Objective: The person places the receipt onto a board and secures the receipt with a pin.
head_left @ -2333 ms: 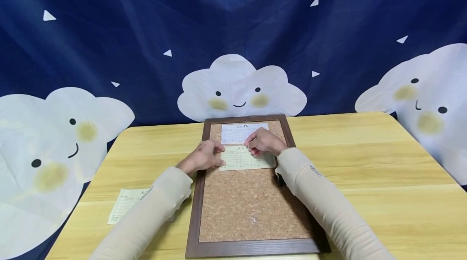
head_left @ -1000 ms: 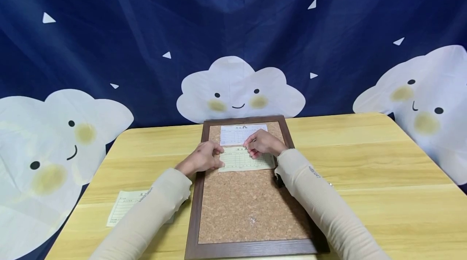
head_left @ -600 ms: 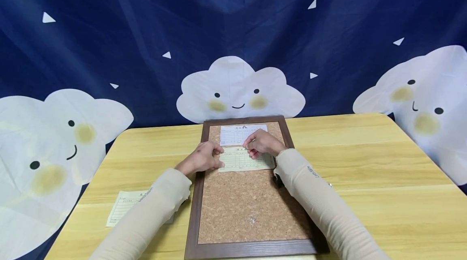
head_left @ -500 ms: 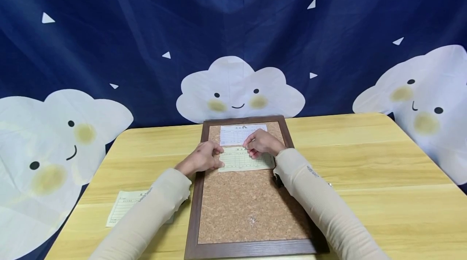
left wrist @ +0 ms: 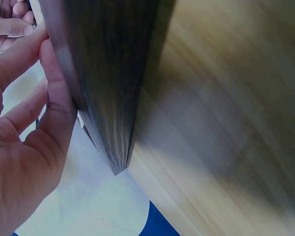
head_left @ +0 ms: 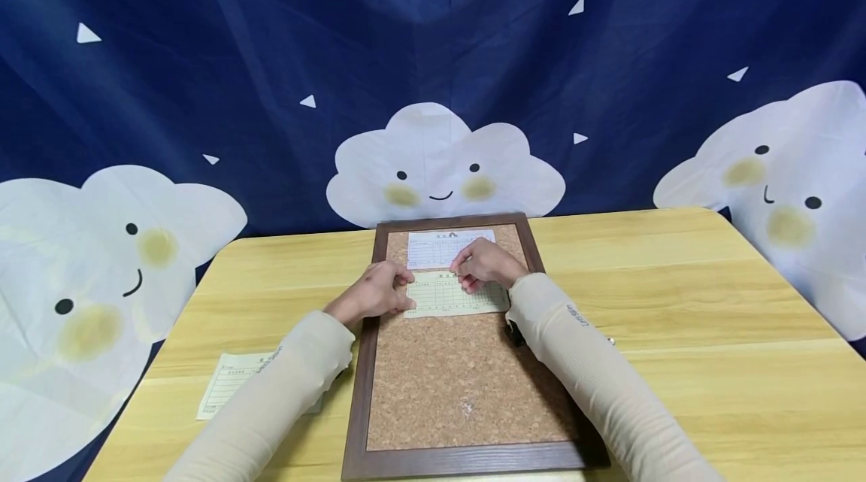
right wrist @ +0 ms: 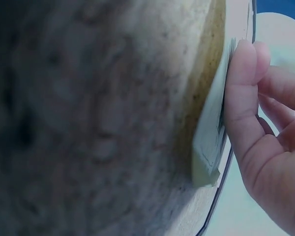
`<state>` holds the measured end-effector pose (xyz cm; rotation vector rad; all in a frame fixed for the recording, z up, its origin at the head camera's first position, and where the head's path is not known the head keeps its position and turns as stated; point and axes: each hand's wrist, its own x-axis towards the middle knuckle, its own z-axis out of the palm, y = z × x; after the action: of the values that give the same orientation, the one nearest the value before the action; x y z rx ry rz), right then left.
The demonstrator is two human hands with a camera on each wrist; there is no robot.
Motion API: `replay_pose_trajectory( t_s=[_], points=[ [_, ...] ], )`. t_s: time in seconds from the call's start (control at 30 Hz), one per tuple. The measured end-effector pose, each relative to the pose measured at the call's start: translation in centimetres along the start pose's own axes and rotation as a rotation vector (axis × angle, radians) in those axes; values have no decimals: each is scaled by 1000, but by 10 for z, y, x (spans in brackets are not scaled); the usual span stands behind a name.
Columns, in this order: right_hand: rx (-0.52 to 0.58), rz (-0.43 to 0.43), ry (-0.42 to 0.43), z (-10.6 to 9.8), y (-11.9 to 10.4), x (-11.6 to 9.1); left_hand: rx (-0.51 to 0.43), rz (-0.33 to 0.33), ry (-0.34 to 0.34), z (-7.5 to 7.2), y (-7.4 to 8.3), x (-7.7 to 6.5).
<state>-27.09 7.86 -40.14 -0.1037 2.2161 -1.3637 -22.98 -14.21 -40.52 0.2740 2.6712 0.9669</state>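
Note:
A pale yellow printed slip (head_left: 446, 300) lies across the upper part of a framed cork board (head_left: 467, 384), just below a white printed slip (head_left: 426, 250). My left hand (head_left: 379, 289) rests on the yellow slip's left edge with thumb and fingertips spread apart. At that slip's top edge, my right hand (head_left: 489, 264) pinches a small pin between thumb and forefinger. The fingertips mostly hide it; a tiny shiny bit (left wrist: 34, 24) shows in the left wrist view. In the right wrist view, the slip's near corner (right wrist: 206, 169) lifts off the cork.
Another yellow slip (head_left: 233, 380) lies on the wooden table (head_left: 710, 301), partly under the left forearm. A tiny silvery object (head_left: 612, 341) sits beside the right forearm. The board's dark frame (head_left: 473, 459) stands up from the table. Behind hangs a blue cloud-patterned cloth (head_left: 203, 38).
Both hands stay in place on the yellow slip. The head view shifts very slightly; the slips and board otherwise lie as before.

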Motion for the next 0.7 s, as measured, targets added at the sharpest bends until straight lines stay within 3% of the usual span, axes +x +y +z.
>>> replay_pose_trajectory(
  t_s=[0.7],
  points=[
    [11, 33, 22, 1, -1, 4, -53, 3, -15, 1, -1, 0]
  ],
)
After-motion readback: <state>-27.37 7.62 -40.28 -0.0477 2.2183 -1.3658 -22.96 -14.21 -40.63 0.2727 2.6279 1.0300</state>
